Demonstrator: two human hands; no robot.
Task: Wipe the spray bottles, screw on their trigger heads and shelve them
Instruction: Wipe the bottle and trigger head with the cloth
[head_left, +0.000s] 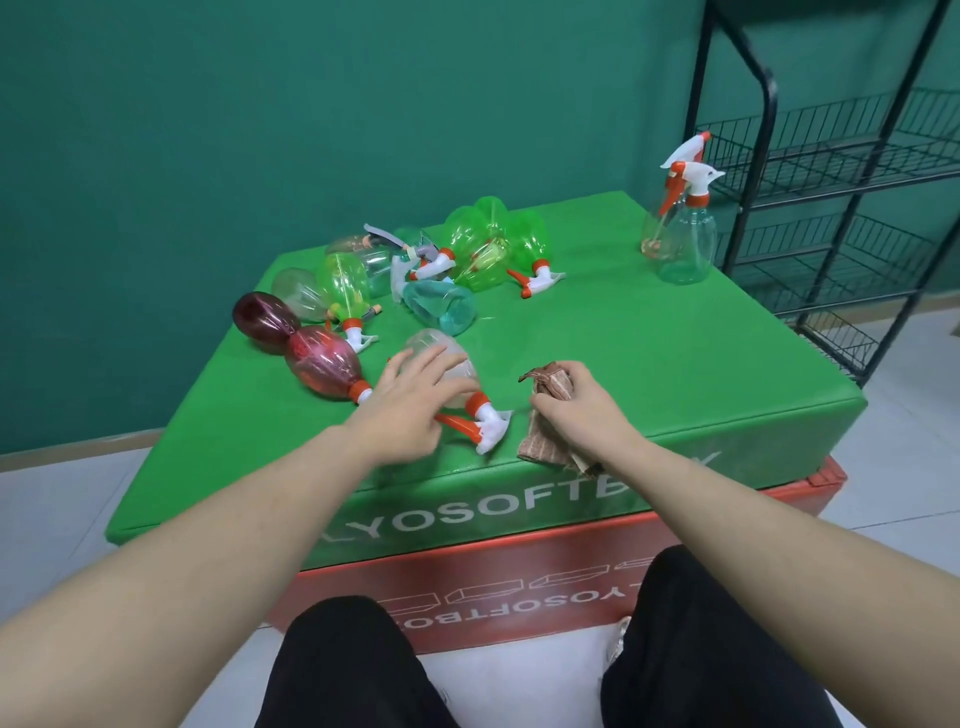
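A: What is the left hand (410, 402) doing?

B: It is reaching over the clear bottle (441, 366), which is lying on its side near the front edge of the green surface (649, 364). The fingers are spread and straight, resting on or just above the plastic; nothing is gripped.

A: And the right hand (563, 402)?

B: Its grip is closed on a bunched brown striped cloth (550, 415), just right of that bottle.

A: How should the pickup go?

B: I'd say wrap the fingers round the rounded belly, not the orange-and-white trigger head (480, 423), which is pointing toward the person. Thin, glossy plastic probably flexes and slides, so a firm hold matters while the soft cloth is rubbing.

A: And the rest?

B: Behind and left of the clear bottle, a loose heap of red, green and teal bottles (415, 275) is lying. Far right of it, two clear bottles (685, 234) are standing upright beside the black wire shelf (831, 156).
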